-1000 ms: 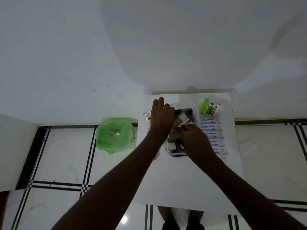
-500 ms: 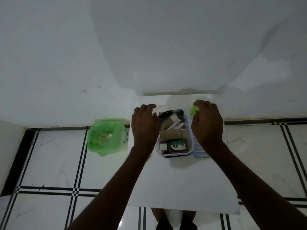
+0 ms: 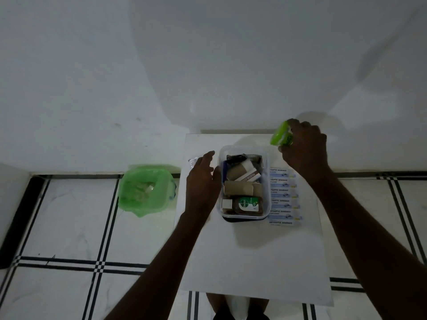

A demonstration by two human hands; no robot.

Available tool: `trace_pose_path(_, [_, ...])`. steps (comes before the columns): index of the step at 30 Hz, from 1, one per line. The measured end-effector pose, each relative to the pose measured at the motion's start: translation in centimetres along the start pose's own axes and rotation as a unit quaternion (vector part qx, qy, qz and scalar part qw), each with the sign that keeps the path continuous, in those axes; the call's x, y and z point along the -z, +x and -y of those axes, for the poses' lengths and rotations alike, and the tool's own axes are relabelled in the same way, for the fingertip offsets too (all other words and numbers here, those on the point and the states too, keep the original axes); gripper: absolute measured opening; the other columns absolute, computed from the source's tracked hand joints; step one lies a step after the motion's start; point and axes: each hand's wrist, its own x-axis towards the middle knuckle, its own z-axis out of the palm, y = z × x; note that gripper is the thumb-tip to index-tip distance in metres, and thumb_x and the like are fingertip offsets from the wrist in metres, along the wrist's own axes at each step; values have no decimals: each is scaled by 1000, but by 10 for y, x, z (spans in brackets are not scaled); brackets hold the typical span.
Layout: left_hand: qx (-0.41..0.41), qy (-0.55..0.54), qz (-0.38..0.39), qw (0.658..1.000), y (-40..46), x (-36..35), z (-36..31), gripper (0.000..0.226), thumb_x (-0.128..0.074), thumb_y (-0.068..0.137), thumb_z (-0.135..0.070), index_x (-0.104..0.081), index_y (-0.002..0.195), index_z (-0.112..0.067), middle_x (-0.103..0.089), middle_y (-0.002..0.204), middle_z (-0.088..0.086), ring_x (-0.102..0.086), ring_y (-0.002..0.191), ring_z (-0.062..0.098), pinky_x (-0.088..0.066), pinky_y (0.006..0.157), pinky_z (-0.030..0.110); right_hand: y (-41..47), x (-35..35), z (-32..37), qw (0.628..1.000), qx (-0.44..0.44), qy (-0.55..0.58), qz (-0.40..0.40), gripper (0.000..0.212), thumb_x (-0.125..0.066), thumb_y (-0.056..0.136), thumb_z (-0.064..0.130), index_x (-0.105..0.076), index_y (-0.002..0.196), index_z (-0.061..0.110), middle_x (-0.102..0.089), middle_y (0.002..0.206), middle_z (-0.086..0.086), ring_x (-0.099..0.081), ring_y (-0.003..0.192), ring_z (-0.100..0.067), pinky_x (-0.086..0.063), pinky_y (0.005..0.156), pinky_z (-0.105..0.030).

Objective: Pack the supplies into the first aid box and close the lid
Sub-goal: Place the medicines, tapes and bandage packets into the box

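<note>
Green-capped jar (image 3: 282, 135) gripped in right hand (image 3: 305, 148) — lower it upright into clear box (image 3: 268, 181) gap while open left hand (image 3: 202, 181) steadies the wall.

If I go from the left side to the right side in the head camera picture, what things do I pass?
Green-lined bin → left hand → clear first aid box → strip of antiseptic bandages → right hand, which holds the green-capped jar.
</note>
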Motion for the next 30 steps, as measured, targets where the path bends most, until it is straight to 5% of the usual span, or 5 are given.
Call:
trace_pose_path(3, [26,7,-28,999,-8,8,17,29,-56,89,-12,-63,118,-13,-70,105,7,-69,85,24,-57,75,41,-14,29,29,994,62,86,-14,67,-79,68,23,-53,129,15,-62,109,-18,-56,100,-41,-49,82,-45])
trace_pose_path(8, [81,10,-42,996,-26,19,36,25,-59,90,-5,-66,114,-11,-72,104,8,-68,81,22,-57,74,37,-46,2,77,973,159,100,137,70,-78,71,19,-51,136,16,-63,121,-12,-53,111,-33,-45,93,-46])
trace_pose_path(18, [101,141,56,983,-48,18,73,36,-64,88,-23,-59,123,-14,-64,112,11,-58,104,31,-53,81,42,-47,-29,72,975,168,36,141,74,-80,72,24,-48,138,13,-60,126,-14,-52,114,-36,-43,94,-43])
trace_pose_path(25, [127,165,87,974,-50,10,67,54,-69,83,-32,-47,130,-16,-61,112,9,-62,98,31,-53,74,40,-47,-36,77,975,159,15,156,79,-75,79,27,-36,147,15,-56,129,-13,-48,118,-32,-43,96,-42])
trace_pose_path(30, [140,101,23,985,-45,21,57,48,-67,80,-20,-54,126,-17,-69,105,8,-67,92,30,-53,76,37,-48,-29,74,974,145,66,162,80,-76,78,27,-38,146,9,-57,133,-16,-49,122,-35,-42,101,-44])
